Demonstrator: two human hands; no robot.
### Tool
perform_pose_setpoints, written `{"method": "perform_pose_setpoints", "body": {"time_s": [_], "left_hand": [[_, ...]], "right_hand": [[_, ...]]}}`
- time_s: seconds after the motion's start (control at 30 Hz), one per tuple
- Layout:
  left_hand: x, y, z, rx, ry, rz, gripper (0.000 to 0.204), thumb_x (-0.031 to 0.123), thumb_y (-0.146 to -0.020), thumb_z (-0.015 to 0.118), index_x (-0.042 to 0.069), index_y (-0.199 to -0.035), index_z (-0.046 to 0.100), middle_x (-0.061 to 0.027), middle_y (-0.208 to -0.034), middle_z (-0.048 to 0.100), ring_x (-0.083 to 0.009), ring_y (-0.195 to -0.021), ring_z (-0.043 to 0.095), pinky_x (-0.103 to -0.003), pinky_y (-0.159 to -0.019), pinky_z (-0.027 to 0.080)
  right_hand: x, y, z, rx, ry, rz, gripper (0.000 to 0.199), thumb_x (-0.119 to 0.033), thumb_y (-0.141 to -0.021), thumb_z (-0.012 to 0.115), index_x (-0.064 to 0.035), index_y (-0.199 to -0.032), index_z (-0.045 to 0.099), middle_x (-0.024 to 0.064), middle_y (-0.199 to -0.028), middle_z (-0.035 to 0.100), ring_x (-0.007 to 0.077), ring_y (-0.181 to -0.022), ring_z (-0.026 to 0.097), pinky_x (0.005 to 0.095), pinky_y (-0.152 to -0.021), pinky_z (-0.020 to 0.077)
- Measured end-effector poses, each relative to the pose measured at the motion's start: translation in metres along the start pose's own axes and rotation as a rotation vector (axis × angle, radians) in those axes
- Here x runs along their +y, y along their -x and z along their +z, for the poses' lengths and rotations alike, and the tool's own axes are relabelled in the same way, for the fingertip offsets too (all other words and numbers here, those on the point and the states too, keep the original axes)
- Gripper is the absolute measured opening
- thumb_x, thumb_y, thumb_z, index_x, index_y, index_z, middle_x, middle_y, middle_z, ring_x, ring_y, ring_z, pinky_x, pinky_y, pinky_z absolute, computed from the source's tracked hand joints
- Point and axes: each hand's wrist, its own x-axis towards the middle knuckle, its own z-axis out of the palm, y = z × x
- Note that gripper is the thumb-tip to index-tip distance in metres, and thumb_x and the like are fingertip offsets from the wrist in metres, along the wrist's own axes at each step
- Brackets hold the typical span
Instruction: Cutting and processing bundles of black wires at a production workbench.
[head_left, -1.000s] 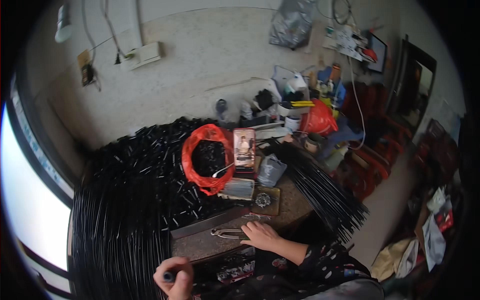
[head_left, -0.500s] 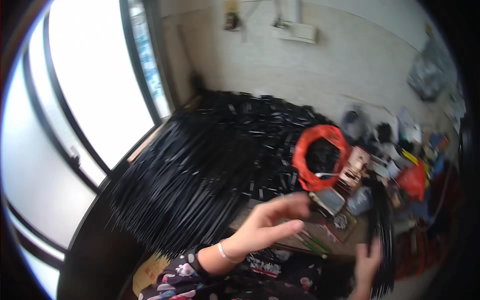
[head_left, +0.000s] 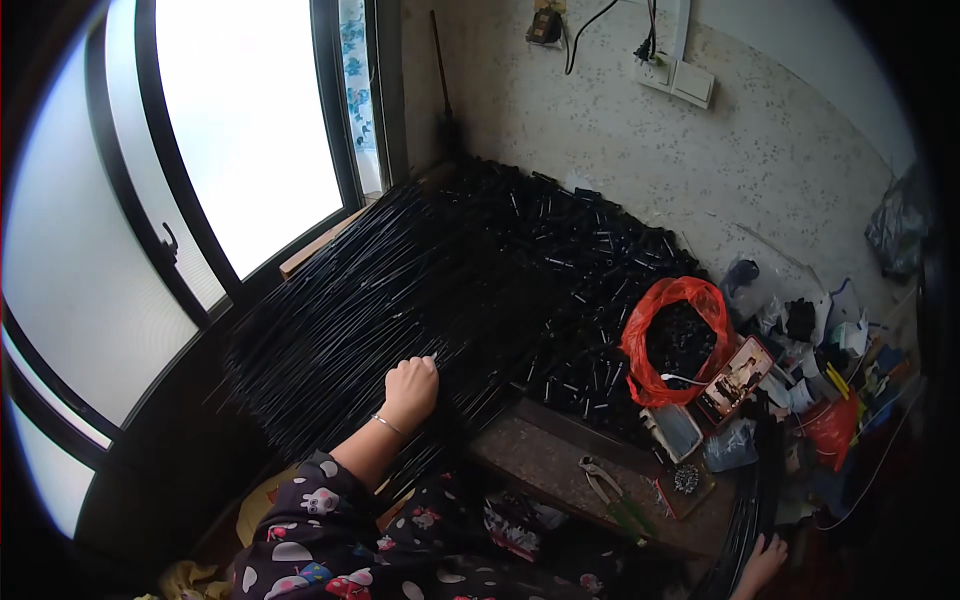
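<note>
Left hand [head_left: 411,392] is clenched over black rods [head_left: 335,315], right hand [head_left: 764,567] loosely spread beside others; both holds unclear.

Can see a dark-framed window [head_left: 245,130] at left, a thin stick [head_left: 439,70] in the corner, a white switch panel [head_left: 690,82] on the wall [head_left: 600,130], a grey plastic bag [head_left: 897,230] at far right, and a lit phone [head_left: 737,382].

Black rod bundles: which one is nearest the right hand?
The smaller bundle at the table's right end, beside the right hand; the other, a broad pile, spreads toward the window, with the left hand over it.
</note>
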Motion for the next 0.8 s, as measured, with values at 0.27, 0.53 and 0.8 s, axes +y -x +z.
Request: {"method": "perform_pose_setpoints", "body": {"time_s": [0.27, 0.53, 0.8], "left_hand": [[-0.019, -0.016, -0.016, -0.014, 0.250, -0.206, 0.015, 0.017, -0.080, 0.053, 0.002, -0.081, 0.056, -0.0141, -0.088, 0.056, -0.0306, -0.077, 0.060, -0.040, -0.064, 0.050], [-0.058, -0.010, -0.086, -0.204, 0.486, -0.258, 0.033, 0.034, -0.083, 0.058, 0.001, -0.081, 0.061, -0.0147, -0.076, 0.060, -0.0274, -0.067, 0.060, -0.038, -0.061, 0.048], [0.004, -0.039, -0.178, -0.114, 1.510, 0.097, 0.018, 0.021, -0.090, 0.051, 0.003, -0.088, 0.051, 0.0000, -0.070, 0.054, -0.0106, -0.061, 0.055, -0.024, -0.058, 0.048]], "right_hand": [[-0.191, 0.086, -0.037, -0.156, -0.730, -0.910, 0.025, -0.009, -0.063, 0.068, -0.0040, -0.087, 0.061, 0.0122, -0.098, 0.056, 0.0308, -0.096, 0.051, 0.0392, -0.084, 0.0420], [-0.239, 0.102, -0.038, -0.244, -0.679, -1.068, 0.032, -0.012, -0.070, 0.066, -0.0095, -0.102, 0.062, 0.0033, -0.113, 0.054, 0.0243, -0.099, 0.051, 0.0372, -0.080, 0.0437], [-0.204, 0.099, -0.030, -0.240, -0.641, -0.967, 0.030, -0.012, -0.070, 0.067, -0.0087, -0.099, 0.063, 0.0034, -0.111, 0.056, 0.0266, -0.094, 0.053, 0.0374, -0.079, 0.0458]]}}
